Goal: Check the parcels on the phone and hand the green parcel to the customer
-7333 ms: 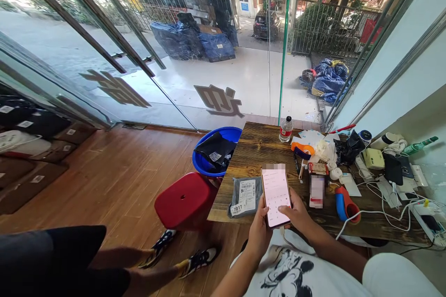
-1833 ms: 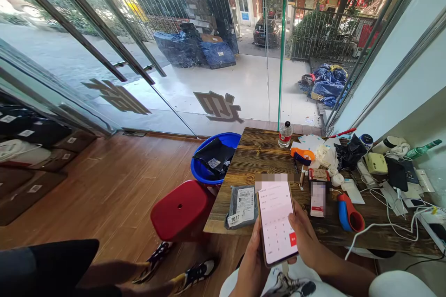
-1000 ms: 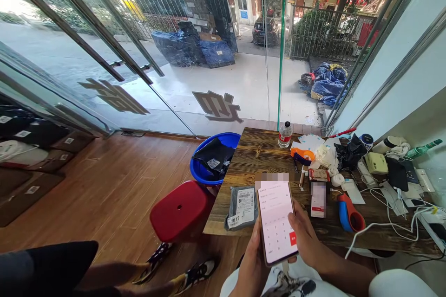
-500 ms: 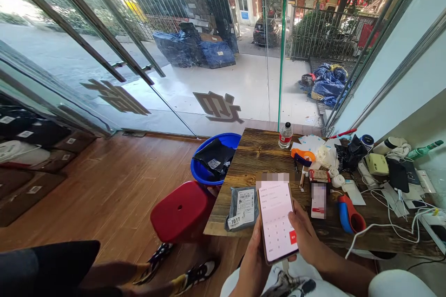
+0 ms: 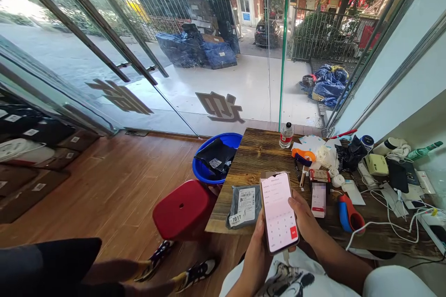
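A smartphone [image 5: 278, 211] with a number keypad and a red key on its lit screen is held over my lap, in front of the table edge. My left hand [image 5: 257, 246] grips its lower left side. My right hand [image 5: 302, 216] wraps its right side, the thumb at the screen's edge. Just left of the phone a grey plastic parcel [image 5: 244, 206] lies on the wooden table, its white label marked 7017. A second, smaller phone [image 5: 318, 199] with a lit screen rests on the table to the right of my right hand.
A water bottle [image 5: 286, 135], an orange tape dispenser [image 5: 303, 155], a blue-and-red tape dispenser [image 5: 350, 216] and white cables [image 5: 383, 226] lie on the table [image 5: 256, 153]. Beside it stand a red stool [image 5: 181, 206] and a blue basin [image 5: 200, 164]. Another person's legs [image 5: 114, 271] are at lower left.
Both hands and the phone have shifted slightly right and up in view. The smaller phone's screen shows different content. The parcel stays on the table.
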`<state>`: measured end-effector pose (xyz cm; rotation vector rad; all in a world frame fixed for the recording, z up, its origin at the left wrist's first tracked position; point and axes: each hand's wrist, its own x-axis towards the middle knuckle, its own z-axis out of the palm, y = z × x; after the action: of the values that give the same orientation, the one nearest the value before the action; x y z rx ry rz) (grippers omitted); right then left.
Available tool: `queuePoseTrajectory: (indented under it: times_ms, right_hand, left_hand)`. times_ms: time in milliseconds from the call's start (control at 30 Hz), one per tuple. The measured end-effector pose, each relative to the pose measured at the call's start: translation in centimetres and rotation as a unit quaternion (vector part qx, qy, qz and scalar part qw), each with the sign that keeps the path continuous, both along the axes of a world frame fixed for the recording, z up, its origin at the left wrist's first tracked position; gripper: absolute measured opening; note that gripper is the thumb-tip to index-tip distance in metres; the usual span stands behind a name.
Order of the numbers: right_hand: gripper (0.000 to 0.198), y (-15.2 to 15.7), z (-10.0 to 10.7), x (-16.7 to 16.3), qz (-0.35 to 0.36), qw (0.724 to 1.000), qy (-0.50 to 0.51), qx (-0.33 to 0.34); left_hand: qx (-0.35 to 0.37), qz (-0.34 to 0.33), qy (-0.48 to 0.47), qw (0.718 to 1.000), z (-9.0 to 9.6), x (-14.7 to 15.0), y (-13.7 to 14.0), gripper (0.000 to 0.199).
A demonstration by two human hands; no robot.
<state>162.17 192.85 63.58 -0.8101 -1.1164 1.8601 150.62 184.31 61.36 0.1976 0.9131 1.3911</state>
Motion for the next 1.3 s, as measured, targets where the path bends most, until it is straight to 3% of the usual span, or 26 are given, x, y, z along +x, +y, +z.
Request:
queuePoseTrajectory:
  times_ms: [133,333,500,667,800,900,1300]
  right_hand:
    - [0.049,-0.3,-0.4,0.4,0.039,0.999,-0.003,-0.016]
    - [0.052,-0.6,-1.5,1.5,0.1,0.994,-0.024,-0.031]
    - [0.057,-0.6,-1.6,2.4,0.123,0.991,-0.051,0.017]
    - [0.058,-0.8,-1.5,2.2,0.133,0.988,-0.068,0.047]
    - [0.051,-0.7,-1.6,2.1,0.111,0.989,-0.084,0.049]
    - [0.056,-0.5,-1.7,2.3,0.133,0.988,-0.072,0.034]
    - [0.057,-0.6,-1.3,2.3,0.157,0.986,-0.053,0.019]
  left_hand:
    - [0.01,0.021,0.011,1.0,0.0,0.1,0.0,0.062]
    - [0.02,0.023,-0.007,1.0,0.2,0.8,0.0,0.072]
    - [0.015,0.01,-0.014,1.0,0.6,1.0,-0.3,0.08]
    - [-0.04,0.016,0.003,0.999,0.6,1.0,-0.7,0.097]
    - [-0.005,0.016,-0.018,1.0,0.6,0.9,-0.7,0.086]
    - [0.013,0.011,-0.017,1.0,0.8,0.8,-0.5,0.08]
    - [0.021,0.031,-0.014,0.999,1.1,0.8,-0.3,0.076]
